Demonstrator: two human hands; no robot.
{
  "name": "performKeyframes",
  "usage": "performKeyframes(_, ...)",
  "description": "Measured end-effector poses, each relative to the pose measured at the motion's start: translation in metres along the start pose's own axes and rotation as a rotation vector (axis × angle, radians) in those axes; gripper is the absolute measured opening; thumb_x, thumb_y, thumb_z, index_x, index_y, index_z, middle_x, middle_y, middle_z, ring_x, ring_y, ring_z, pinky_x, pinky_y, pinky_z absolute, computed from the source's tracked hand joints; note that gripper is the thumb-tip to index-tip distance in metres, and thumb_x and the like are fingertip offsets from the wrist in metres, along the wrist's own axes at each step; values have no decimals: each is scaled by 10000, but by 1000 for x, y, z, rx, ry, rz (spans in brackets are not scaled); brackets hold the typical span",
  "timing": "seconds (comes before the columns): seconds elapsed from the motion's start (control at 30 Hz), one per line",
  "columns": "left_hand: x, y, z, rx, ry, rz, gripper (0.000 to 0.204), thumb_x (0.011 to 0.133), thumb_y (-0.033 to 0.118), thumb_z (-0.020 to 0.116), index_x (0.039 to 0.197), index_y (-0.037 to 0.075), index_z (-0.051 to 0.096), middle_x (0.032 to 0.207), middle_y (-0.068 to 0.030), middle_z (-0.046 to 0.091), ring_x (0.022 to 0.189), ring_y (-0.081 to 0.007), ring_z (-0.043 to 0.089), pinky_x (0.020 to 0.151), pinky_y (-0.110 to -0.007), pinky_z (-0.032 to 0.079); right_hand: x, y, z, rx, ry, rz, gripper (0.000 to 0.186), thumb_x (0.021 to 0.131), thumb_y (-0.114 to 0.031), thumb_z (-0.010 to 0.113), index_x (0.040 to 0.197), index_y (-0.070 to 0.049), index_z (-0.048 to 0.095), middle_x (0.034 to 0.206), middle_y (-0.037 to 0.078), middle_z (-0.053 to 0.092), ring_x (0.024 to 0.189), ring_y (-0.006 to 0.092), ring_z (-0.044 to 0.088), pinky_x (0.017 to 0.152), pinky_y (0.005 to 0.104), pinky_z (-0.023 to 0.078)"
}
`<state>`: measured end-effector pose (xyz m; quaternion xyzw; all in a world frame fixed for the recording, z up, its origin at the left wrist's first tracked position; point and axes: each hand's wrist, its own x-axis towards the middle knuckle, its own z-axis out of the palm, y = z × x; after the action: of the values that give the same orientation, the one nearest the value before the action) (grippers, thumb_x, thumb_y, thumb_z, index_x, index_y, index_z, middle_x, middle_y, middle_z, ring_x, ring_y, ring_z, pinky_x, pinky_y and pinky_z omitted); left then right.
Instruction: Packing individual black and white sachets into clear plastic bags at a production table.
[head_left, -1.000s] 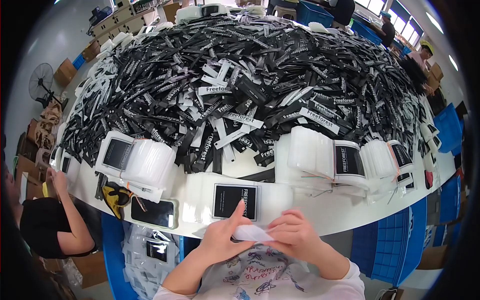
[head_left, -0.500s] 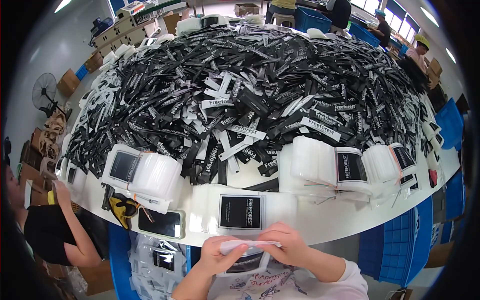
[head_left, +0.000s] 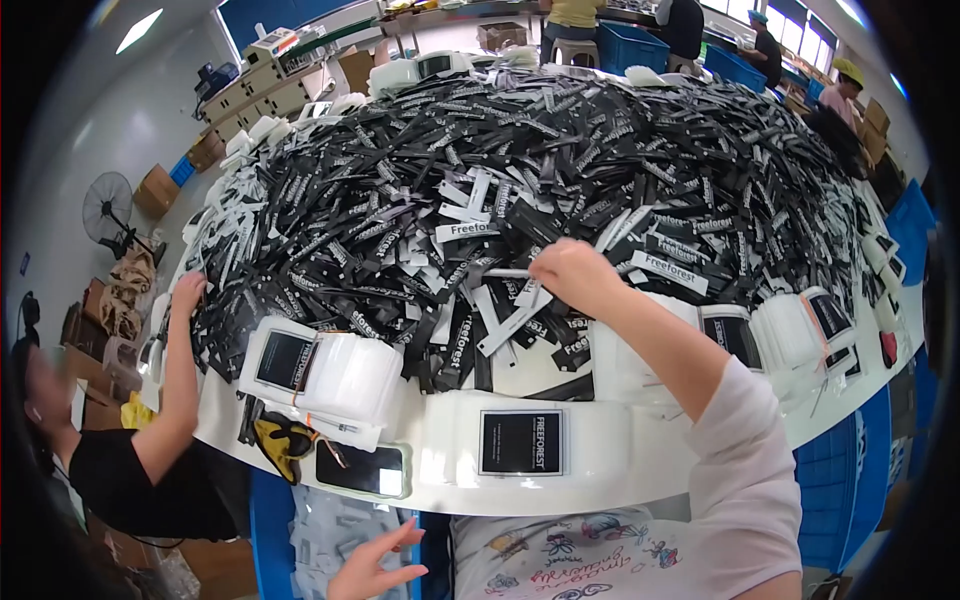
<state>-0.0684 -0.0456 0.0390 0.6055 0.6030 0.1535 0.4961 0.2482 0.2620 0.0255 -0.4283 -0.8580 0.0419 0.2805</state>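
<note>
- Slim packets (head_left: pixel 540 215), black and white, lie heaped across the middle of the worktop (head_left: pixel 670 468) and on toward its far edge.
- And here's the right hand (head_left: pixel 580 275), out over the near side of that heap, fingertips clamped on one end of a pale strip (head_left: pixel 507 272); whether its other end touches the pile, I can't tell.
- Left hand (head_left: pixel 375 567) now: beyond the worktop's near edge, seen against the blue bin (head_left: pixel 270 520), thumb and fingers apart.
- Along the near edge, a pouch stack (head_left: pixel 600 455) sits just right of a phone (head_left: pixel 362 470).
- Over at the left edge, a co-worker's hand (head_left: pixel 188 292) is beside the heap.
</note>
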Motion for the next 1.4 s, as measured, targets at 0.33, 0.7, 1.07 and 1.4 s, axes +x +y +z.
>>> performKeyframes(0.33,119,54,76,227,206,724,519,704,229,684,1161,68,496,1204,-128,473,1112,-301,442,914,-394,361,24,-34,11,671,129,464,239,812,-108,567,1013,10,514,925,95,624,837,121,581,752,241,447)
performKeyframes(0.7,138,39,99,449,269,691,572,710,434,626,1184,143,488,1267,-101,414,1161,-294,388,955,-437,293,32,-31,48,-266,-228,-210,309,723,-117,584,1020,-56,525,1037,78,546,997,244,491,862,349,384)
performKeyframes(1.07,139,29,93,505,239,695,463,766,349,578,1181,163,496,1274,-97,409,1179,-283,368,965,-426,279,18,-69,59,-176,-418,-334,181,764,-236,563,799,-64,521,792,38,515,792,206,564,579,298,489)
performKeyframes(1.4,140,36,105,506,302,776,396,731,250,607,1111,157,552,1240,-85,453,1161,-301,392,956,-442,290,2,-68,52,-247,-430,-278,171,677,-150,613,817,-65,562,804,56,551,811,213,561,609,327,488)
